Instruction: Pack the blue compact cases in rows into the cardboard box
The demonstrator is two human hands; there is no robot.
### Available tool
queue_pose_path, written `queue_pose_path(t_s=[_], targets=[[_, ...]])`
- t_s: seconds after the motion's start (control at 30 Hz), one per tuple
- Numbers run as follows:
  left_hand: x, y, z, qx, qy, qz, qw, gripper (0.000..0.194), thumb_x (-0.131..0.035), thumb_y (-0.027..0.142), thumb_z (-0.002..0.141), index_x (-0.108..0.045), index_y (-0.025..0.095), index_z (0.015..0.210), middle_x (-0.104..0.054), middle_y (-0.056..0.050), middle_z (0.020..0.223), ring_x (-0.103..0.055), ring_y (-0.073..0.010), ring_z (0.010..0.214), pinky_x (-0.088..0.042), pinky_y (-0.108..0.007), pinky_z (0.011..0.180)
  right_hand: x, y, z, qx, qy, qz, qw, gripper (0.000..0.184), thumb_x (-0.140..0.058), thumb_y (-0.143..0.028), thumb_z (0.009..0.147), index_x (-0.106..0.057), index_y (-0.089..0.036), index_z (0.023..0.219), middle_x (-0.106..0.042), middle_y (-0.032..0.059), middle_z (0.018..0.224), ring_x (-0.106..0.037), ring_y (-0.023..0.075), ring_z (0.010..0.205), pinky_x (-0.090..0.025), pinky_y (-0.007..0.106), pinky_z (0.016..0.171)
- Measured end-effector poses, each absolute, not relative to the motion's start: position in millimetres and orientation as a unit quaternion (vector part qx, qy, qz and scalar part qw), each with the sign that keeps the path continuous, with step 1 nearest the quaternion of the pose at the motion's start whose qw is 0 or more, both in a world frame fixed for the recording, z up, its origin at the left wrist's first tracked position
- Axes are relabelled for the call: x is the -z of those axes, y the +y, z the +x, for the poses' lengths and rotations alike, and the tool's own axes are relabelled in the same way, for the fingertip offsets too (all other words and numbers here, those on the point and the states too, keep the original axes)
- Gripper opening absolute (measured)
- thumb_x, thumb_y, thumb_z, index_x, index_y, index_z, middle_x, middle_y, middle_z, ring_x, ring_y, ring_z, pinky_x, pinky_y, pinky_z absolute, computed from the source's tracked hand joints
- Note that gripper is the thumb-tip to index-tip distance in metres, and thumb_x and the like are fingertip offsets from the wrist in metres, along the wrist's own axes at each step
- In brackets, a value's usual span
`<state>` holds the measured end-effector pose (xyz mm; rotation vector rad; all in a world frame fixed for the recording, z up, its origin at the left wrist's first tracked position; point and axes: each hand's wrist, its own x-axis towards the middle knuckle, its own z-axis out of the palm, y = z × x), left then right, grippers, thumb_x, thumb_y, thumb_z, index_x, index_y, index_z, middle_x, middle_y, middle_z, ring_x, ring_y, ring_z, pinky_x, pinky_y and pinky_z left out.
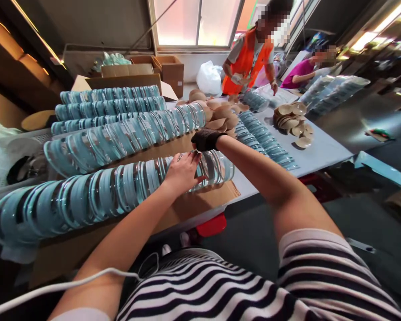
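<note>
A long row of pale blue, clear-edged round lids (87, 196) lies on its side along the near edge of a brown cardboard sheet (200, 203). My left hand (182, 171) rests bare on the right part of this row, fingers curled over the lids. My right hand (205, 139), in a black glove, hovers just above the same end, fingers bent and pinched at the top of a lid. A second row of the same lids (127, 136) lies behind.
More blue lid rows (110, 104) and cardboard boxes (169, 69) stand at the back. Tan round discs (292, 120) and flat blue stacks (267, 140) lie on the white table (321, 149). Two people work at the far end, one in an orange vest (250, 60).
</note>
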<state>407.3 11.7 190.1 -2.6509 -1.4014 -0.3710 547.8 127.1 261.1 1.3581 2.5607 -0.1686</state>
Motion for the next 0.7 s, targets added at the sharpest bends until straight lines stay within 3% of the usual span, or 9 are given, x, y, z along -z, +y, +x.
queue_pose_path(t_s=[0.2, 0.3, 0.4, 0.47, 0.57, 0.67, 0.7], targets=[[-193.8, 10.9, 407.6, 0.123, -0.469, -0.874, 0.03, 0.073, -0.051, 0.056, 0.09, -0.038, 0.016, 0.151, -0.044, -0.012, 0.154, -0.039, -0.0271, 0.142, -0.025, -0.048, 0.118, -232.5, 55.3, 609.5, 0.063, 0.889, 0.452, -0.042, 0.022, -0.059, -0.018, 0.08, -0.075, -0.014, 0.095, -0.075, 0.0098, 0.091, -0.068, 0.0214, 0.086, -0.047, 0.027, 0.077], [-193.6, 9.5, 407.1, 0.126, -0.468, -0.875, 0.027, 0.073, -0.052, 0.055, 0.09, -0.037, 0.017, 0.151, -0.044, -0.011, 0.154, -0.04, -0.0271, 0.142, -0.023, -0.048, 0.12, -176.7, -4.7, 622.2, 0.09, 0.862, 0.497, -0.039, 0.026, -0.056, -0.024, 0.086, -0.074, -0.018, 0.103, -0.074, 0.0114, 0.104, -0.069, 0.0227, 0.089, -0.049, 0.029, 0.076], [-192.8, 7.6, 405.4, 0.125, -0.466, -0.875, 0.032, 0.074, -0.053, 0.055, 0.09, -0.036, 0.017, 0.151, -0.044, -0.012, 0.154, -0.038, -0.027, 0.143, -0.02, -0.048, 0.121, -120.8, -45.9, 616.6, 0.102, 0.827, 0.552, -0.036, 0.032, -0.052, -0.025, 0.09, -0.072, -0.024, 0.116, -0.069, 0.0119, 0.123, -0.068, 0.0258, 0.103, -0.052, 0.034, 0.085], [-194.0, 6.3, 406.6, 0.121, -0.474, -0.871, 0.043, 0.075, -0.054, 0.054, 0.09, -0.037, 0.016, 0.151, -0.039, -0.013, 0.157, -0.034, -0.0284, 0.146, -0.016, -0.051, 0.122, -104.8, -54.0, 614.8, 0.122, 0.827, 0.549, -0.032, 0.031, -0.051, -0.028, 0.093, -0.073, -0.024, 0.114, -0.071, 0.0122, 0.119, -0.067, 0.0275, 0.105, -0.052, 0.037, 0.088], [-197.7, 4.6, 416.5, 0.115, -0.477, -0.869, 0.067, 0.08, -0.054, 0.056, 0.089, -0.034, 0.013, 0.152, -0.026, -0.017, 0.162, -0.022, -0.032, 0.151, -0.01, -0.056, 0.122, -129.3, -33.8, 626.9, 0.113, 0.828, 0.545, -0.064, 0.029, -0.052, -0.032, 0.094, -0.076, -0.022, 0.106, -0.075, 0.0127, 0.103, -0.07, 0.0275, 0.096, -0.053, 0.037, 0.083], [-198.5, 4.4, 433.5, 0.106, -0.439, -0.889, 0.07, 0.086, -0.054, 0.057, 0.089, -0.025, 0.013, 0.157, -0.022, -0.017, 0.163, -0.018, -0.0324, 0.152, -0.008, -0.059, 0.121, -192.6, 20.9, 643.2, 0.013, 0.789, 0.592, -0.165, 0.034, -0.047, -0.027, 0.096, -0.07, -0.019, 0.119, -0.073, 0.0112, 0.114, -0.068, 0.0221, 0.103, -0.051, 0.031, 0.088], [-197.6, 4.8, 438.7, 0.099, -0.425, -0.897, 0.068, 0.084, -0.054, 0.055, 0.089, -0.025, 0.015, 0.157, -0.024, -0.015, 0.163, -0.019, -0.0319, 0.152, -0.01, -0.059, 0.121, -213.6, 43.1, 644.8, -0.015, 0.787, 0.597, -0.156, 0.034, -0.048, -0.028, 0.096, -0.067, -0.019, 0.123, -0.071, 0.0104, 0.118, -0.067, 0.0217, 0.107, -0.05, 0.03, 0.091]])
